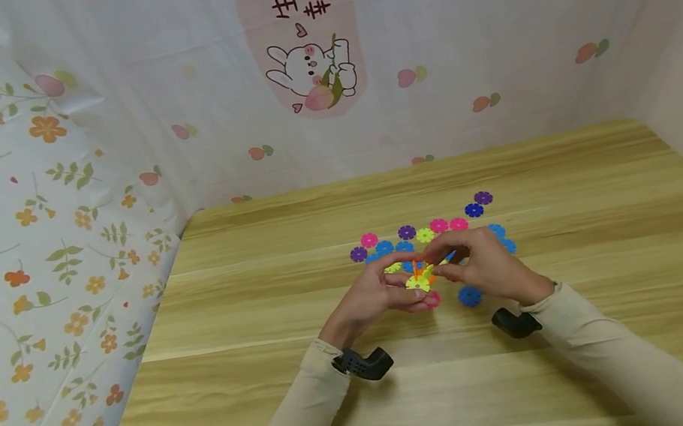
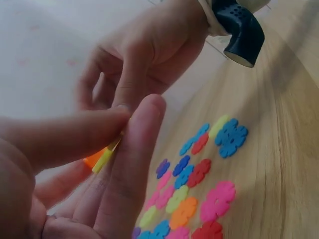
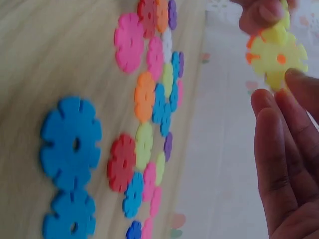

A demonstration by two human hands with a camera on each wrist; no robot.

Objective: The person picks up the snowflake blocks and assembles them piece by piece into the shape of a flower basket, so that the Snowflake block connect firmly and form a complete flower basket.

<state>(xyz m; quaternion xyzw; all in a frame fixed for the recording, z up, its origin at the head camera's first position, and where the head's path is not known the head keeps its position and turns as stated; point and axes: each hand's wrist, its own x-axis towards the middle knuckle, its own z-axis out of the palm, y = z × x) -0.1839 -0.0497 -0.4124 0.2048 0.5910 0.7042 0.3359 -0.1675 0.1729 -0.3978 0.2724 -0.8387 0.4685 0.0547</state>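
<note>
Both hands meet above the table around a small cluster of joined notched plastic discs. My left hand pinches the cluster between thumb and fingers, with a yellow disc facing the head camera. From the other side, my right hand pinches its edge with thumb and fingertips. The right wrist view shows the yellow disc with orange behind its left rim and another yellow piece set across its top. In the left wrist view only a yellow edge and an orange bit show between the fingers.
Loose flower-shaped discs in several colours lie flat beyond and below the hands, among them a blue disc, a purple disc and a pink disc. The wooden table ends at a printed cloth. Each wrist wears a black mount.
</note>
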